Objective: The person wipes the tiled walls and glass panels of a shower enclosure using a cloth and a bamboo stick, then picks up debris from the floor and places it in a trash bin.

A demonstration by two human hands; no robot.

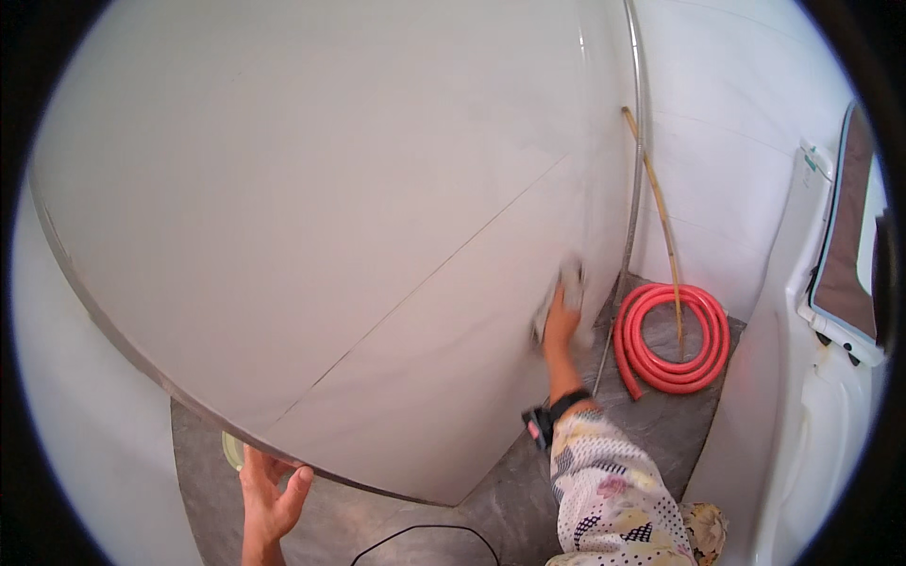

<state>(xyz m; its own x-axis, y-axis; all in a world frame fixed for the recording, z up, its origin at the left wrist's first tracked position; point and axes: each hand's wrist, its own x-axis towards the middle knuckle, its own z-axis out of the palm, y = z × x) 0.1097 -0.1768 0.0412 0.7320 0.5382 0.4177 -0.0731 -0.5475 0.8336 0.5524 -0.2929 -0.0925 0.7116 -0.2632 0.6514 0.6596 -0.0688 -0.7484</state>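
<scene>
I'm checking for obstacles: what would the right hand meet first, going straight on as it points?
Probably the large pale panel: the right hand, holding a grey cloth, points up along it. No separate object shows in that line, though depth is unclear.

We record, before us: wall (pixel 311 189); right hand (pixel 563 321) at its right part, cloth (pixel 544 316) between hand and wall; left hand (pixel 269 500) at its near edge, lower left. Right of the wall, on the floor (pixel 642 443): hose coil (pixel 672 379), a cane's (pixel 662 212) lower end within its ring. Left of the cane, along the corner: shower hose (pixel 640 141). Far right: washing machine (pixel 755 406). Nearest us, between the forearms: cable (pixel 425 526).
</scene>
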